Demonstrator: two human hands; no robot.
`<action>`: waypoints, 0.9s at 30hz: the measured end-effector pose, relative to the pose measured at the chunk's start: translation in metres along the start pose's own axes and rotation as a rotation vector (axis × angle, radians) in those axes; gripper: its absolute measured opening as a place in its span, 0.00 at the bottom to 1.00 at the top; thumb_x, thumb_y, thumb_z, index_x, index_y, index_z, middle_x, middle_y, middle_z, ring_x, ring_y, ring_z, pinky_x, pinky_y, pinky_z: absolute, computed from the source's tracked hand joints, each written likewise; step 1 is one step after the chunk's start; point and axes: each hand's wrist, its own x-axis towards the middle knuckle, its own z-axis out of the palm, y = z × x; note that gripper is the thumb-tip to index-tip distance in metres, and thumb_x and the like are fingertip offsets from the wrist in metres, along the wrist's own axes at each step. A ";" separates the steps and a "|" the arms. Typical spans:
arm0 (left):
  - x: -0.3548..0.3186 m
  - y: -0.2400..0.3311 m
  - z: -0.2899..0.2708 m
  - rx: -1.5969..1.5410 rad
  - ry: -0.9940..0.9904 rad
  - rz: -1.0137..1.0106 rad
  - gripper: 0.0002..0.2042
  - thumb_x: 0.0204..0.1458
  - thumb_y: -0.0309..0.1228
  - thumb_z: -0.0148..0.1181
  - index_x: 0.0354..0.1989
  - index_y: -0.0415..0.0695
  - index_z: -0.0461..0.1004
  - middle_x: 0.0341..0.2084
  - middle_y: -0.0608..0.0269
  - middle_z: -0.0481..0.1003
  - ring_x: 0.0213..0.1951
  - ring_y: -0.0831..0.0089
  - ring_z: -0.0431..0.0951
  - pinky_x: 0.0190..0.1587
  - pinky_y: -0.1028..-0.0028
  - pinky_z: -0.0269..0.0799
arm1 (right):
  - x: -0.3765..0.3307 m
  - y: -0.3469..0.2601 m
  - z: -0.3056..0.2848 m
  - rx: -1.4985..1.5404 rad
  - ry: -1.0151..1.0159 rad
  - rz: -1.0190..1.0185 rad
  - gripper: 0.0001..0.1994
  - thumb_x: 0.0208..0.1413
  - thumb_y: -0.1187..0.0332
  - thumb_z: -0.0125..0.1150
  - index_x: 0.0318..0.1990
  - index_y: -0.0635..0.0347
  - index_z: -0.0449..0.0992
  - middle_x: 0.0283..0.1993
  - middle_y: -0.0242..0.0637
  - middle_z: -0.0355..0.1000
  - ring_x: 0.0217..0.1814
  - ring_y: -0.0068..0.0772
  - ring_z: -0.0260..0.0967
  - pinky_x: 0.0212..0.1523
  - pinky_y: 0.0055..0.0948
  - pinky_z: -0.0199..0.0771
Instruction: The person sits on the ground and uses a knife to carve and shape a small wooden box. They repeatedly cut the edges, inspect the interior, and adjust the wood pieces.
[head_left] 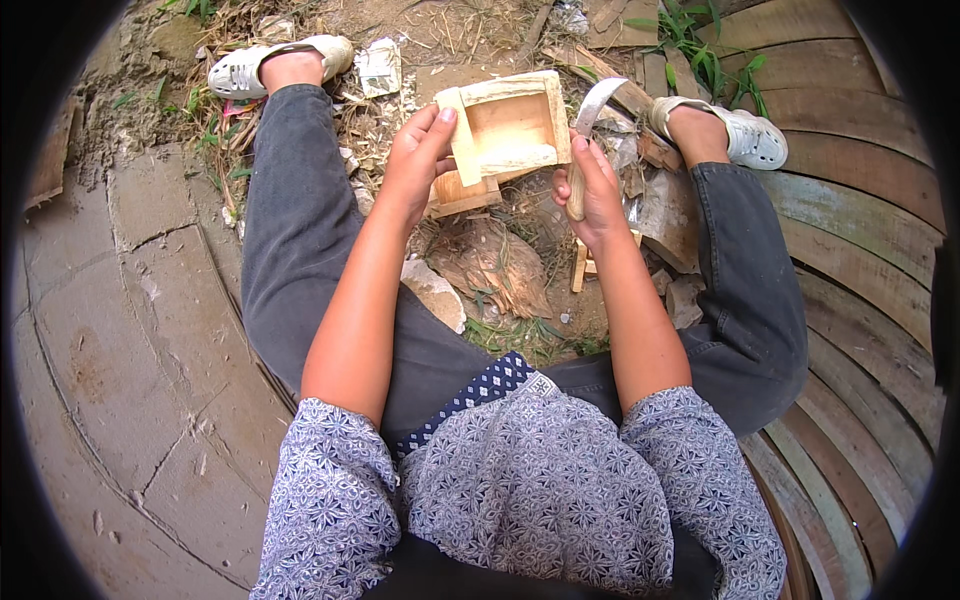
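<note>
Grey cracked paving and brown planks border littered ground; left grip clamps a pale wooden box, right grip a curved wooden-handled knife.

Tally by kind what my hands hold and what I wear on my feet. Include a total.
Wooden box: 1, the wooden box in the left hand
Curved knife: 1, the curved knife in the right hand
Pale clogs: 2, the left clog and the right clog
Total: 4
</note>
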 end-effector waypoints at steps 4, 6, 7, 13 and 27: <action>0.001 -0.001 -0.001 0.009 0.036 -0.046 0.21 0.69 0.47 0.50 0.57 0.42 0.72 0.45 0.61 0.81 0.42 0.75 0.83 0.45 0.74 0.79 | 0.003 0.003 -0.004 0.008 -0.011 -0.018 0.26 0.67 0.51 0.58 0.62 0.63 0.67 0.38 0.29 0.69 0.23 0.17 0.63 0.21 0.19 0.64; 0.002 -0.001 -0.001 0.004 0.054 -0.071 0.22 0.69 0.48 0.50 0.56 0.41 0.72 0.45 0.60 0.81 0.41 0.74 0.84 0.44 0.73 0.80 | 0.003 0.004 -0.005 -0.013 -0.010 -0.004 0.24 0.68 0.51 0.55 0.62 0.60 0.68 0.39 0.30 0.70 0.23 0.18 0.61 0.21 0.19 0.62; 0.002 -0.001 -0.001 -0.001 0.065 -0.079 0.22 0.69 0.48 0.50 0.56 0.41 0.72 0.45 0.60 0.81 0.41 0.74 0.84 0.43 0.73 0.81 | 0.003 0.004 -0.005 -0.022 -0.010 0.003 0.24 0.69 0.51 0.54 0.62 0.59 0.68 0.39 0.31 0.71 0.23 0.19 0.60 0.22 0.19 0.61; 0.002 -0.001 -0.001 -0.022 0.071 -0.088 0.22 0.68 0.49 0.50 0.56 0.41 0.71 0.45 0.60 0.80 0.41 0.74 0.83 0.43 0.73 0.81 | 0.004 0.005 -0.005 0.030 -0.043 0.002 0.25 0.67 0.52 0.58 0.60 0.63 0.67 0.37 0.29 0.67 0.23 0.17 0.64 0.20 0.20 0.64; 0.000 0.002 0.002 -0.026 0.057 -0.031 0.20 0.69 0.43 0.50 0.59 0.41 0.71 0.46 0.63 0.79 0.43 0.75 0.82 0.47 0.73 0.78 | 0.004 0.008 -0.005 -0.005 0.005 -0.009 0.18 0.68 0.57 0.56 0.59 0.56 0.68 0.37 0.29 0.71 0.22 0.18 0.62 0.21 0.19 0.61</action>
